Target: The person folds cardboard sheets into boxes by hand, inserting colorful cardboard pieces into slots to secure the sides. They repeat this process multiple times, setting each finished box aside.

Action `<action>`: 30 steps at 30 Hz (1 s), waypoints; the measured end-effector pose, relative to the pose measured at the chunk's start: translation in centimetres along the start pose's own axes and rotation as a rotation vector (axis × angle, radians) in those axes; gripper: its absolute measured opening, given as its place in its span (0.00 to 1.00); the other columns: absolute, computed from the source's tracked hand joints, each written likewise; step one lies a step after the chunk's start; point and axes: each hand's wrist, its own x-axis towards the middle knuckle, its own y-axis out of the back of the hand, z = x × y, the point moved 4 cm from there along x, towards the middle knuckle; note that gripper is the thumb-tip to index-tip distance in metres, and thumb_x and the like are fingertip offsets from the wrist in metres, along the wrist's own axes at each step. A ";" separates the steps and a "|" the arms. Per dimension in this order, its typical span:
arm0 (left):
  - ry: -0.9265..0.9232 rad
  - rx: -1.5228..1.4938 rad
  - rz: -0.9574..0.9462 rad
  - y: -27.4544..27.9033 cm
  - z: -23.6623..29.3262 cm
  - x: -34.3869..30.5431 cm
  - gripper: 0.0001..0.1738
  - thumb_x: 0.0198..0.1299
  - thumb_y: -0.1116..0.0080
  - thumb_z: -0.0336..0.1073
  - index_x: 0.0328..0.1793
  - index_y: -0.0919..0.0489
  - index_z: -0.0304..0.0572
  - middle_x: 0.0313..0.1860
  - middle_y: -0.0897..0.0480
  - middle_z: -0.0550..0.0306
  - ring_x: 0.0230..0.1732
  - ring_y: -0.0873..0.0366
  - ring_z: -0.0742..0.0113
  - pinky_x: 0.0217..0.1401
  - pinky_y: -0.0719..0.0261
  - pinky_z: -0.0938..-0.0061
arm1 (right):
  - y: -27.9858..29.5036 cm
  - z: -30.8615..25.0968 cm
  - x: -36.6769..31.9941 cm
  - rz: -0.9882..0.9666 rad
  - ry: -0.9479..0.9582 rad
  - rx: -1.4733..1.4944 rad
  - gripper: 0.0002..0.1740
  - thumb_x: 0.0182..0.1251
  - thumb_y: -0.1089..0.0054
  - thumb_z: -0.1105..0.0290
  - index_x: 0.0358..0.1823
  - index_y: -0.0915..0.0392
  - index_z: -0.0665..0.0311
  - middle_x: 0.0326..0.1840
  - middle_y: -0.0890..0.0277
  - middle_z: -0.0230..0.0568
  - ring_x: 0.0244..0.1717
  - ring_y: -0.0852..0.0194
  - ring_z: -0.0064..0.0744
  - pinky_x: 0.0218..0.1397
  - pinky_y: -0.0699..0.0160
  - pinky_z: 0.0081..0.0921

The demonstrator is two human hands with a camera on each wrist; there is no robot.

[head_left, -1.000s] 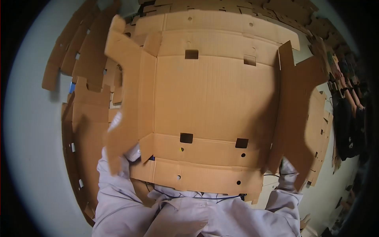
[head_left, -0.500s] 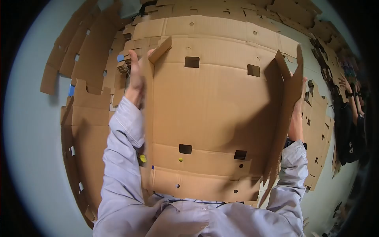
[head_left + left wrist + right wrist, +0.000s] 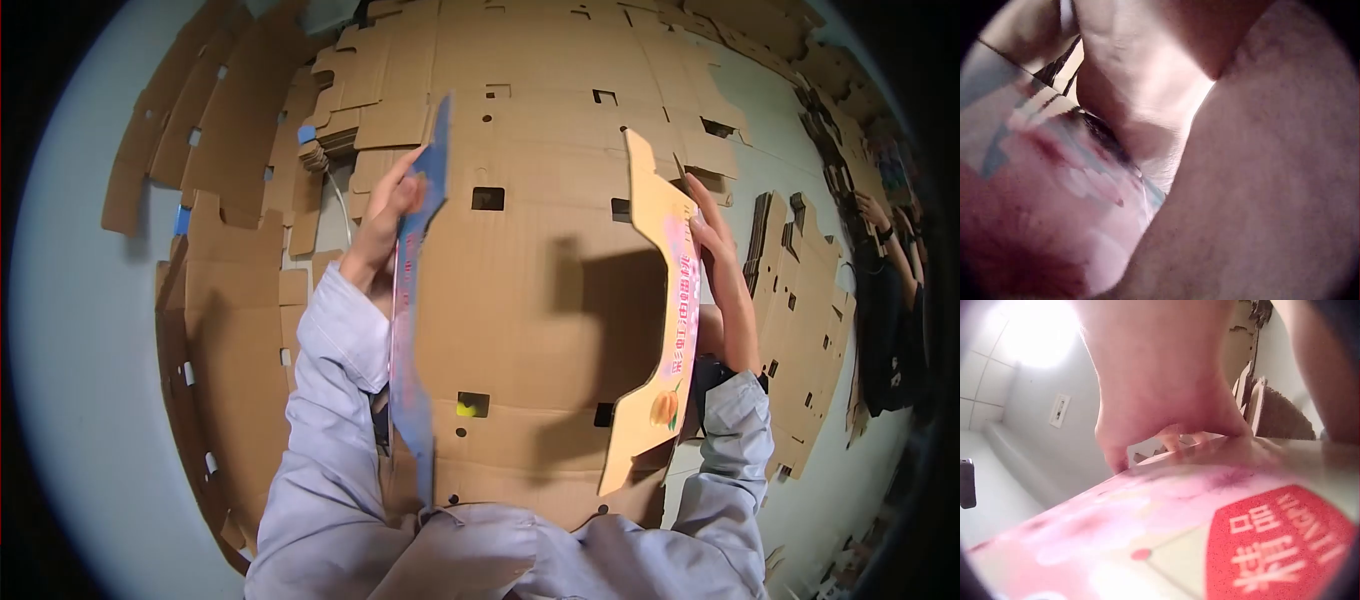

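Observation:
A cardboard box (image 3: 540, 310), partly folded, has a plain brown base with square cut-outs. Its two side panels stand up with edges folded inward, showing a blue printed flap (image 3: 408, 350) on the left and a cream flap (image 3: 680, 310) with pink lettering and a fruit picture on the right. My left hand (image 3: 380, 225) grips the left panel near its far end, thumb at the blue flap. On the other side my right hand (image 3: 732, 290) holds the right panel from outside. The right wrist view shows fingers bent over the edge of the pink flower-printed panel (image 3: 1110, 519).
More flat cardboard sheets (image 3: 230, 330) lean at the left, and others (image 3: 800, 340) lie on the pale floor at the right. A stack of cardboard (image 3: 390, 100) stands at the far left. Another person's arm (image 3: 885, 225) shows at the far right.
The side panels' flaps have folded inward, so printed faces now show where plain brown did. Both hands came up from the near corners to the sides, then gripped the panels.

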 end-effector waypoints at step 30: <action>-0.068 -0.594 -0.304 3.5 -0.6 0.6 0.42 0.67 0.77 0.70 0.31 0.32 0.34 0.27 0.22 0.33 0.33 0.19 0.41 0.40 0.18 0.57 | 2.3 3.6 1.9 -0.033 0.208 0.506 0.32 0.72 0.60 0.42 0.26 0.31 0.66 0.31 0.26 0.45 0.38 0.22 0.36 0.48 0.20 0.30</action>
